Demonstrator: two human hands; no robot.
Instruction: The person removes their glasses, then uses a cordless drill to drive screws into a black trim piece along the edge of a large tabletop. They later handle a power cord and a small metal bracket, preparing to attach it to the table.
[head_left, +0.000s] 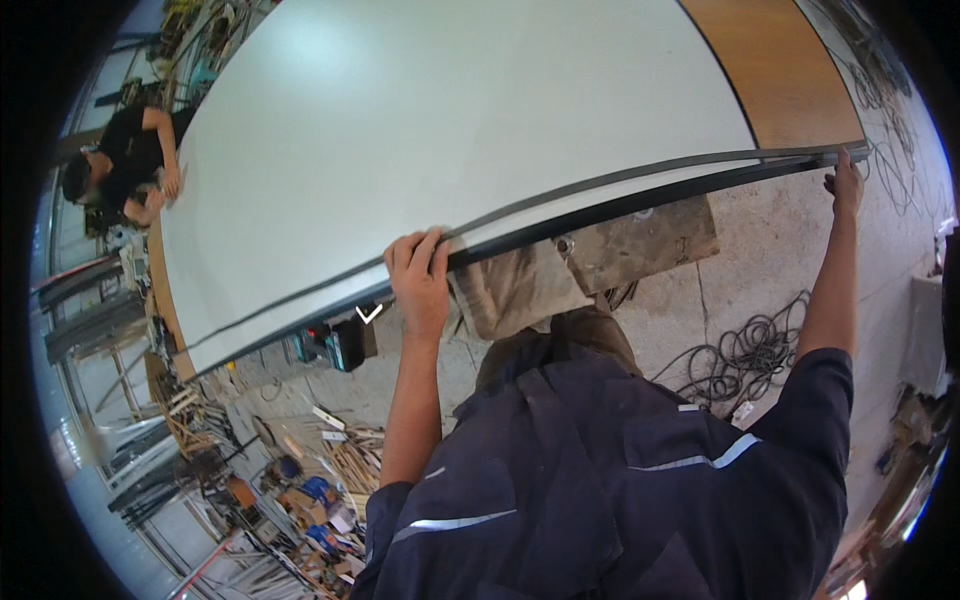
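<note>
Strip [700, 160] is being held on panel [450, 120] by left hand [418, 285], fingers curled over; right end is being pinched by right hand [847, 187]. Left of left fingers, boxes [303, 507] are being seen, contents unclear.

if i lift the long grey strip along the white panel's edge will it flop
Probably: the grey strip bows between the left hand and right hand, suggesting it flexes. Being narrow, it is likely light for its length. Lifted by one end, such a long piece may sag.
</note>
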